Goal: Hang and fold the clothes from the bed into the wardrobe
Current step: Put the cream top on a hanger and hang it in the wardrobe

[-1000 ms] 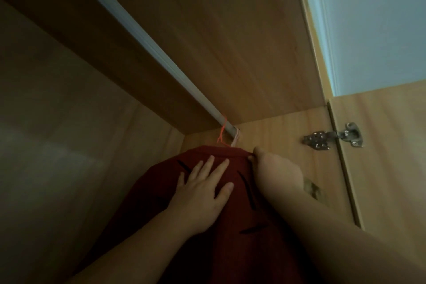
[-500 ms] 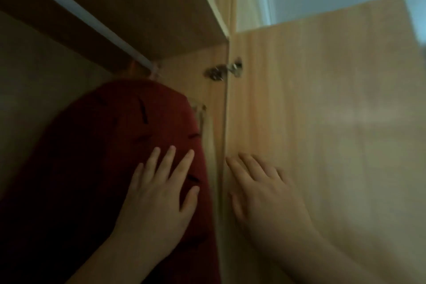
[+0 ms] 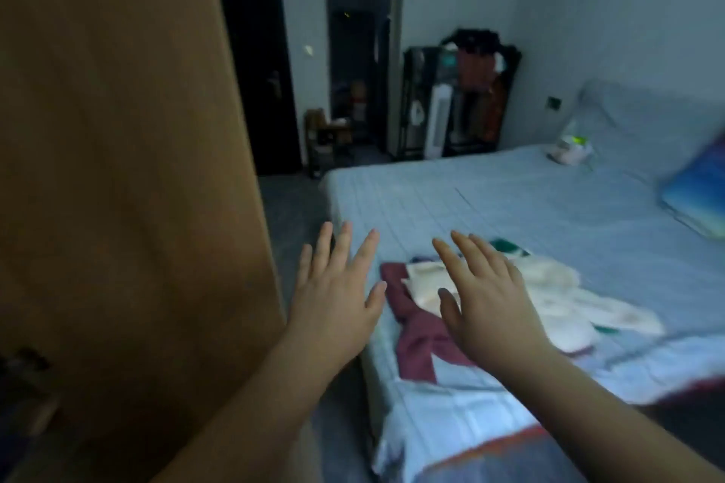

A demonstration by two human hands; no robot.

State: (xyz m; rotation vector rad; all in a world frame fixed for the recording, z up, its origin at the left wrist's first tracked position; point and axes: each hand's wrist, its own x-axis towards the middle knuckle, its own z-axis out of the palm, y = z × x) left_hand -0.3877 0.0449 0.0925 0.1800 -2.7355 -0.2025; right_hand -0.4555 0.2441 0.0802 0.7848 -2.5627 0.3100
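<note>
- Gone from view is the red hung garment; left hand [image 3: 333, 300] and right hand [image 3: 492, 310] now reach toward the bed [image 3: 529, 208].
- Wardrobe door [image 3: 117, 169] fills the left, its inside hidden.
- Fingers [image 3: 342, 247] of both hands spread, holding nothing.
- Maroon garment [image 3: 416, 341] and cream garment [image 3: 557, 298] lie on the bed's near corner, under the right hand.
</note>
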